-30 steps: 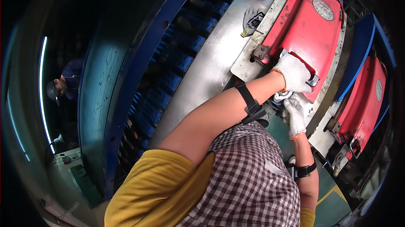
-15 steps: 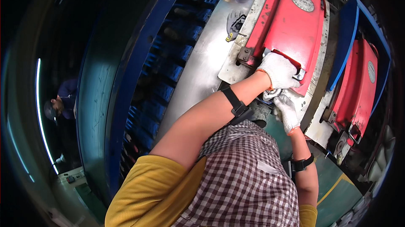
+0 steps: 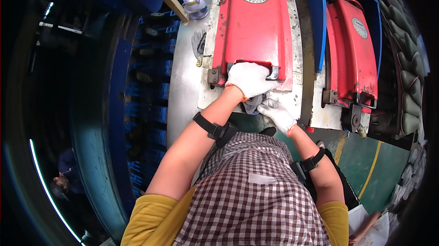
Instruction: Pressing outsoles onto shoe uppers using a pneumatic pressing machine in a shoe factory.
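Observation:
Two red machines stand ahead of me, and I am at the nearer, larger red machine (image 3: 256,31). My left hand (image 3: 249,80), in a white knit glove with an orange cuff, is closed over the metal handle (image 3: 273,73) at its front end. The fingertips are hidden under the red cover. Just below, a grey round part (image 3: 252,104) sticks out from the machine's front. My right hand (image 3: 278,116), gloved alike, is beside this part on its right, fingers bent and pressed together at its edge. What they pinch, if anything, is too small to make out.
A second red machine (image 3: 352,49) in a blue frame (image 3: 315,21) stands to the right. Left of mine, a metal table (image 3: 183,90) bears a grey glove (image 3: 198,47) and a clear bottle (image 3: 195,4). Blue racks (image 3: 151,81) line the left. Another person (image 3: 66,177) is far left.
My view has turned, so the machines appear further left and more upright. My left hand stays at the handle, and my right hand stays by the round part.

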